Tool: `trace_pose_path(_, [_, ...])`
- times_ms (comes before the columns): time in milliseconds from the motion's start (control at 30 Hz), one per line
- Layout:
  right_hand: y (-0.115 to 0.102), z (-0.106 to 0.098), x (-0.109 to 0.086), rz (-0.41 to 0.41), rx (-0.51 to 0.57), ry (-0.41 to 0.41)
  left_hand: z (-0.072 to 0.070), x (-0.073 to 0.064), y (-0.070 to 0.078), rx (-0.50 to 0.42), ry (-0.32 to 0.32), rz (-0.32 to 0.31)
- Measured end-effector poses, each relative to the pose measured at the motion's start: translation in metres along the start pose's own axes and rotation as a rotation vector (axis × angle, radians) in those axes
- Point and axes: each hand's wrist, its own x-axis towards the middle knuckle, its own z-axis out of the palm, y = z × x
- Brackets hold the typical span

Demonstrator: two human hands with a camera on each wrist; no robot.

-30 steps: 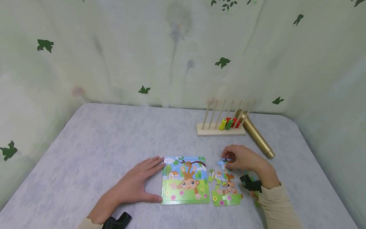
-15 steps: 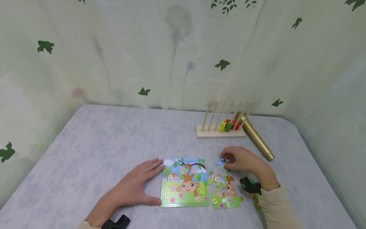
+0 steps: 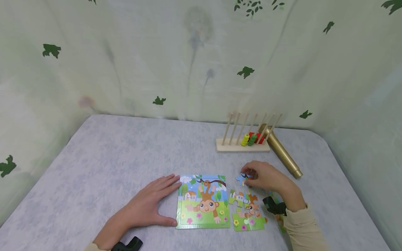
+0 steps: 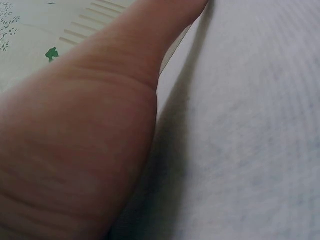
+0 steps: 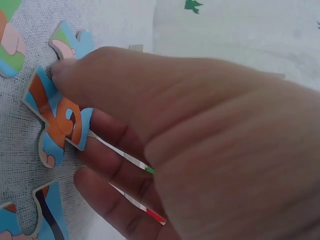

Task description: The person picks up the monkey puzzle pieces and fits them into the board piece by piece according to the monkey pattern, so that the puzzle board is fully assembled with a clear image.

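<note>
My left hand lies with straight fingers against the left edge of a square monkey picture board. At the right, my right hand pinches a blue jigsaw puzzle piece between thumb and fingers. The right wrist view shows an orange curled tail on that puzzle piece, with the thumb tip on its upper edge. Below this hand lie several joined puzzle pieces with grass, flowers and a monkey face. The left wrist view holds mainly the left hand's base; its fingertips are hidden there.
Behind the right hand stands a wooden peg rack with yellow, green and red beads. A gold tube lies beside it. More puzzle pieces lie partly hidden under the right forearm. A patterned curtain hangs behind the table.
My right hand has shifted slightly left with the blue puzzle piece. The left hand stays at the board's edge. The whole head view has tilted a little.
</note>
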Motion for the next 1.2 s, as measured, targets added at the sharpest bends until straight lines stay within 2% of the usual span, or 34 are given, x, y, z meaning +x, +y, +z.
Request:
trace_pose_path(167, [-0.003, 0.000, -0.001, 0.014, 0.011, -0.011, -0.001, 0.000, 0.001, 0.008, -0.002, -0.005])
trace_pose_path(367, [-0.006, 0.003, 0.000, -0.014, -0.037, -0.014, 0.001, -0.002, 0.001, 0.010, -0.006, -0.015])
trace_pose_path(700, [-0.007, 0.007, 0.002, 0.008, -0.090, 0.014, 0.000, -0.001, 0.001, 0.012, 0.006, 0.007])
trace_pose_path(1200, [-0.012, 0.011, 0.004, -0.092, -0.157, 0.062, 0.000, -0.003, 0.001, 0.008, 0.026, 0.021])
